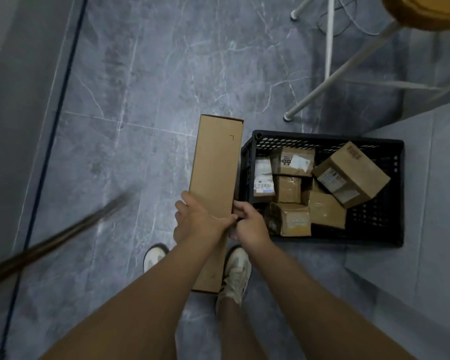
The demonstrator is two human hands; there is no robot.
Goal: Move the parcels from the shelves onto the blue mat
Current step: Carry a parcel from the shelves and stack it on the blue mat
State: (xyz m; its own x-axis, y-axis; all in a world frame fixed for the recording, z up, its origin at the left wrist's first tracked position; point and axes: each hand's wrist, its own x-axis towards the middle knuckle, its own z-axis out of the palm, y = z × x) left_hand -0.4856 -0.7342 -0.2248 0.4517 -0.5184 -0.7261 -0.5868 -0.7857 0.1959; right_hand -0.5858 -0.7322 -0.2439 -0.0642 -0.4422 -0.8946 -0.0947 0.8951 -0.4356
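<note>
Left hand (198, 220), right hand (250, 222), fingers (240, 207) clamped on long box (216, 162), forearm (190, 258) partly hiding it, crate (399, 193) labels illegible

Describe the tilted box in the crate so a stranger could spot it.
Find the black plastic crate on the grey floor, right of the person's feet. In its far right corner sits a brown cardboard box. It is the largest parcel inside and lies tilted atop smaller ones.

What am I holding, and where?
A long brown cardboard box, gripped near its middle: left hand over the left edge, right hand on the right edge.
</note>
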